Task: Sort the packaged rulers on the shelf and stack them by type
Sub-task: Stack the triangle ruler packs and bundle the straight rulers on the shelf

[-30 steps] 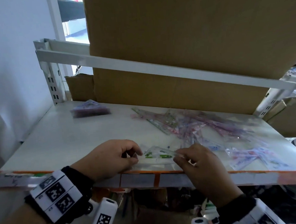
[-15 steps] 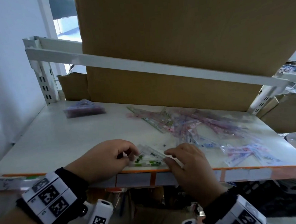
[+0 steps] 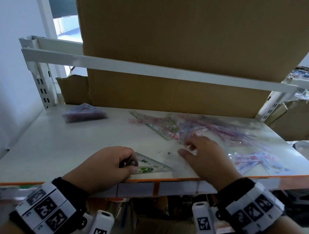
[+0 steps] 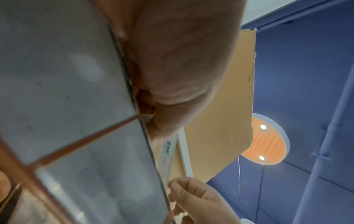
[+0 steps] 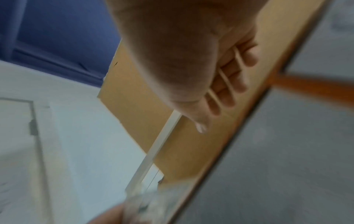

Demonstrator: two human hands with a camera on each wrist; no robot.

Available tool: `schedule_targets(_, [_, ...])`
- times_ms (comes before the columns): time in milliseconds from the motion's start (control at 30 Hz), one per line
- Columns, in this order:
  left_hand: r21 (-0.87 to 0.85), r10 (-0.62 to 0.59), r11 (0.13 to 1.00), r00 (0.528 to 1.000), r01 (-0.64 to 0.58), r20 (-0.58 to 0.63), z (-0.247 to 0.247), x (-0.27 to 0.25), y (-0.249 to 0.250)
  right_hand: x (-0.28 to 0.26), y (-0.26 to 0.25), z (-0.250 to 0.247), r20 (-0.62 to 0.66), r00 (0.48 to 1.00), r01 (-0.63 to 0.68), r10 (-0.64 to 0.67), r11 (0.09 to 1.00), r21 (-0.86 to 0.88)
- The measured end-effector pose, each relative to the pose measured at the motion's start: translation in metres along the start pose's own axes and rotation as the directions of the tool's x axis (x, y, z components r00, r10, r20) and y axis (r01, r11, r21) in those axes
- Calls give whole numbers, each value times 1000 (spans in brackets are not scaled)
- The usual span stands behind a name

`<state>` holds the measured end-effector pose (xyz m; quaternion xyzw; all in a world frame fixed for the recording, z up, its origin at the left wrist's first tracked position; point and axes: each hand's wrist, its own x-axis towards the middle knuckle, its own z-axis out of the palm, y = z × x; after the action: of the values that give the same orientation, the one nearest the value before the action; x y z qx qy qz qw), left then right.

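Here the left hand (image 3: 106, 169) pinches a green set square (image 3: 149, 167) at the shelf (image 3: 43, 141) edge, where it might slip off, while the right hand (image 3: 205, 157), fingers spread and empty, could scatter the slick mixed pile (image 3: 205, 128).

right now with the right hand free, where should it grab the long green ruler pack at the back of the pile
Probably the long green ruler pack by its free left end, from the left. That end pokes clear onto the bare shelf; the rest is buried under the pile. The right hand hovers open nearby.
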<state>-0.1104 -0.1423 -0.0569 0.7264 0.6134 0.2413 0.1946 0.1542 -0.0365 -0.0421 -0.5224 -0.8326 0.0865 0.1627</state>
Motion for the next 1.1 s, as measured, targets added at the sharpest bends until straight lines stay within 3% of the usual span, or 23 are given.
schedule_targets(100, [1, 3, 1000, 1000, -3, -9, 1, 0, 1, 8, 27, -8, 101, 961, -228, 257, 945, -234])
schedule_targets(233, [-5, 1, 1000, 1000, -1, -14, 1, 0, 1, 10, 32, -3, 152, 940, -250, 305, 921, -300])
schedule_targets(400, [-17, -8, 1000, 1000, 8, -10, 1, -1, 0, 14, 30, -10, 178, 920, -324, 348, 934, -149])
schedule_targets(533, [-26, -5, 1000, 1000, 5, -9, 0, -1, 0, 10, 36, -19, 191, 907, -399, 377, 912, 94])
schedule_targets(667, [-18, -5, 1000, 1000, 5, -9, 0, 0, 0, 5, 38, -30, 246, 880, -474, 407, 791, 387])
schedule_targets(767, [-14, -4, 1000, 1000, 3, -11, -1, 0, 1, 0, 39, -33, 331, 870, -490, 365, 717, 496])
schedule_targets(967, [-16, -1, 1000, 1000, 1, 6, -2, 0, 5, -5, 46, -18, 263, 877, -476, 402, 652, 591])
schedule_targets(1100, [-9, -1, 1000, 1000, 1, 7, -3, -1, 5, -9, 55, -15, 138, 903, -376, 408, 592, 713])
